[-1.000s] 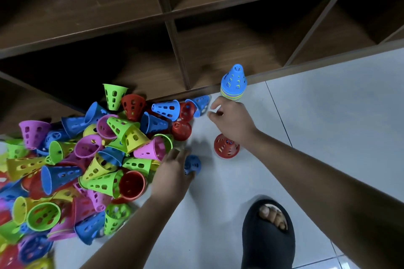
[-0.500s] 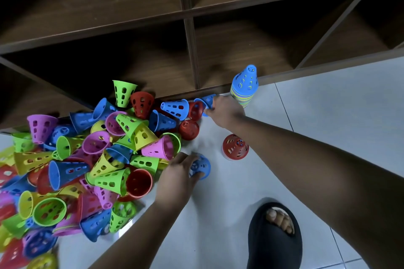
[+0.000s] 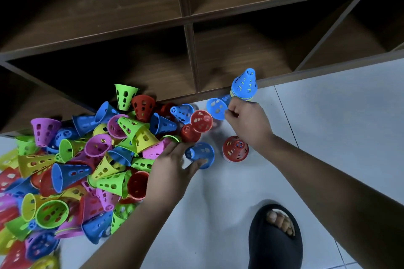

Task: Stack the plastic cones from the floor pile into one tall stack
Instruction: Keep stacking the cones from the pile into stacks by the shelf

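Note:
A big pile of perforated plastic cones [image 3: 87, 159] in blue, red, green, yellow and purple covers the floor at the left. A stack of cones [image 3: 244, 86] topped by a blue one stands by the shelf edge. My right hand [image 3: 247, 122] is closed on the rim of a blue cone [image 3: 216, 108], lifted just left of the stack. My left hand [image 3: 172, 164] grips another blue cone [image 3: 200, 154] at the pile's right edge, thumb under it. A red cone [image 3: 235, 148] stands upright on the floor between my hands.
A dark wooden shelf unit [image 3: 190, 50] with open compartments runs along the back, right behind the pile and the stack. My foot in a black slipper [image 3: 275, 236] rests on the white tiled floor [image 3: 328, 126] at the lower right.
My right hand moved up from beside the red cone, took a blue cone near the shelf and lifted it. My left hand closed on the blue cone at the pile's edge.

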`<state>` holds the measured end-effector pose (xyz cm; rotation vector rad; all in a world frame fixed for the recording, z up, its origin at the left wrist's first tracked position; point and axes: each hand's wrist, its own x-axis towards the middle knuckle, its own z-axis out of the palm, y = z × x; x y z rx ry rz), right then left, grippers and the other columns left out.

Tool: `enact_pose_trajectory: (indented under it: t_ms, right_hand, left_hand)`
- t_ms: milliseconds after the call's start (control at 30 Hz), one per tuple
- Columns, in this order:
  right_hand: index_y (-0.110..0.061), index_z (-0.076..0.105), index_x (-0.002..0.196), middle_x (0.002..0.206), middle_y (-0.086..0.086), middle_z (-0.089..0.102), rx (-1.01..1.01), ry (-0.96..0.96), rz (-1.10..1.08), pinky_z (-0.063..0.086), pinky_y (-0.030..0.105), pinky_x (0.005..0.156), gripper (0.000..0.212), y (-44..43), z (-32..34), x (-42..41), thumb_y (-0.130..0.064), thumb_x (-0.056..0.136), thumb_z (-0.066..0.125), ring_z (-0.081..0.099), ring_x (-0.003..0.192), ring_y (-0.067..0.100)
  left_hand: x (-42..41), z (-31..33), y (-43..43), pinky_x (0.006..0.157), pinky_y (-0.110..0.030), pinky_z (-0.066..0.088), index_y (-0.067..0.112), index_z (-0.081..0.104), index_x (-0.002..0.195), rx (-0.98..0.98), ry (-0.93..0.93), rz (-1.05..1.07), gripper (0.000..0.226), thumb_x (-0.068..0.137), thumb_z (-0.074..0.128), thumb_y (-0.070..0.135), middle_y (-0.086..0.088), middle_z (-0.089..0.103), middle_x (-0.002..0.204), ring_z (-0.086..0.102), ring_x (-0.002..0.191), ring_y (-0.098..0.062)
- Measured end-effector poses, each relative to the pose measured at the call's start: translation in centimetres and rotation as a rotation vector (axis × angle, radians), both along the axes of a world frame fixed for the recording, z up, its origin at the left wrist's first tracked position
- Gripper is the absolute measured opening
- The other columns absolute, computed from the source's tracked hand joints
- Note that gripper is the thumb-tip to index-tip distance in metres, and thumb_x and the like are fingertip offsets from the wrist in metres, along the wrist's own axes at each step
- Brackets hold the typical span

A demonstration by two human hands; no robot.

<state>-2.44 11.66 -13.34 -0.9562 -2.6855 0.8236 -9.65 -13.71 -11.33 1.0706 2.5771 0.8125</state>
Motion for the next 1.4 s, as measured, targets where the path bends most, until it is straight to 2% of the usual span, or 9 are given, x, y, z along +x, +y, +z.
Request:
enact_pose_trajectory:
  t_ms: [167, 267, 400, 567, 833, 967, 1067, 1267, 1400]
  right_hand:
    - [-0.02, 0.053, 0.083, 0.076, -0.005, 0.055, 0.151, 0.222, 0.023, 0.047, 0.038, 0.055, 0.021, -1.2, 2.7, 4.4, -0.028, 0.098, 0.066, 0.051, 0.059, 0.022]
    - [-0.015, 0.06, 0.084, 0.079, -0.005, 0.053, 0.212, 0.285, 0.04, 0.046, 0.037, 0.052, 0.019, -1.9, 3.3, 7.0, -0.023, 0.101, 0.066, 0.05, 0.057, 0.021]
    - [-0.013, 0.065, 0.085, 0.081, 0.0, 0.054, 0.306, 0.287, 0.092, 0.046, 0.036, 0.048, 0.021, -2.4, 2.6, 9.4, -0.021, 0.104, 0.063, 0.048, 0.055, 0.024]
    - [-0.01, 0.068, 0.086, 0.082, 0.001, 0.057, 0.369, 0.307, 0.115, 0.044, 0.035, 0.043, 0.012, -3.0, 1.1, 11.3, -0.008, 0.096, 0.064, 0.047, 0.055, 0.025]
    - [-0.011, 0.07, 0.089, 0.09, 0.002, 0.063, 0.409, 0.277, 0.172, 0.038, 0.028, 0.041, 0.01, -3.1, -1.1, 12.9, -0.006, 0.095, 0.063, 0.038, 0.055, 0.019]
    - [-0.013, 0.07, 0.091, 0.098, 0.003, 0.067, 0.415, 0.251, 0.217, 0.038, 0.026, 0.041, 0.011, -3.2, -2.0, 13.2, -0.002, 0.091, 0.067, 0.033, 0.059, 0.015]
    - [-0.015, 0.068, 0.095, 0.107, 0.003, 0.068, 0.416, 0.23, 0.256, 0.04, 0.024, 0.044, 0.023, -3.2, -2.7, 13.5, 0.006, 0.083, 0.067, 0.049, 0.063, 0.013]
    - [-0.013, 0.067, 0.096, 0.12, 0.003, 0.069, 0.391, 0.229, 0.281, 0.047, 0.028, 0.058, 0.013, -3.0, -2.9, 13.3, -0.003, 0.091, 0.062, 0.062, 0.085, 0.019]
    - [-0.013, 0.068, 0.101, 0.12, -0.006, 0.068, 0.094, 0.283, 0.209, 0.055, 0.03, 0.074, 0.012, -3.4, -1.6, 13.5, -0.011, 0.09, 0.064, 0.067, 0.1, 0.017]
  left_hand:
    - [-0.6, 3.1, 1.2, 0.07, -0.013, 0.042, 0.026, 0.075, 0.121, 0.1, 0.002, 0.05, 0.047, 0.087, 0.077, 0.059, 0.017, 0.057, 0.091, 0.055, 0.074, -0.003]
    - [-0.4, 4.6, 2.0, 0.066, -0.02, 0.049, 0.027, 0.074, 0.117, 0.175, -0.1, 0.08, 0.043, 0.088, 0.077, 0.06, 0.016, 0.059, 0.084, 0.064, 0.073, -0.005]
    - [0.1, 6.3, 3.5, 0.063, -0.018, 0.043, 0.028, 0.074, 0.107, 0.245, -0.142, 0.14, 0.03, 0.092, 0.076, 0.053, 0.017, 0.066, 0.083, 0.062, 0.071, -0.006]
    - [0.3, 7.1, 5.6, 0.064, -0.039, 0.057, 0.033, 0.072, 0.103, 0.326, -0.247, 0.199, 0.021, 0.096, 0.073, 0.053, 0.009, 0.075, 0.088, 0.069, 0.071, -0.017]
    - [0.1, 4.8, 8.8, 0.067, -0.043, 0.057, 0.028, 0.071, 0.1, 0.2, -0.171, 0.089, 0.047, 0.087, 0.068, 0.072, 0.004, 0.071, 0.077, 0.067, 0.071, -0.018]
    - [0.9, 4.2, 10.0, 0.065, -0.027, 0.057, 0.025, 0.07, 0.1, 0.152, -0.172, 0.06, 0.054, 0.082, 0.065, 0.076, 0.014, 0.071, 0.078, 0.068, 0.074, -0.005]
    - [1.7, 4.2, 10.8, 0.059, -0.01, 0.043, 0.026, 0.071, 0.105, 0.16, -0.152, 0.048, 0.057, 0.082, 0.063, 0.077, 0.021, 0.064, 0.072, 0.063, 0.071, 0.003]
    - [2.3, 4.5, 11.7, 0.059, -0.002, 0.035, 0.02, 0.07, 0.108, 0.172, -0.107, -0.005, 0.039, 0.089, 0.076, 0.054, 0.027, 0.052, 0.068, 0.054, 0.068, 0.02]
    - [1.8, 4.3, 11.9, 0.06, -0.004, 0.037, 0.022, 0.071, 0.104, 0.146, -0.075, -0.031, 0.04, 0.087, 0.076, 0.058, 0.024, 0.057, 0.07, 0.057, 0.069, 0.017]
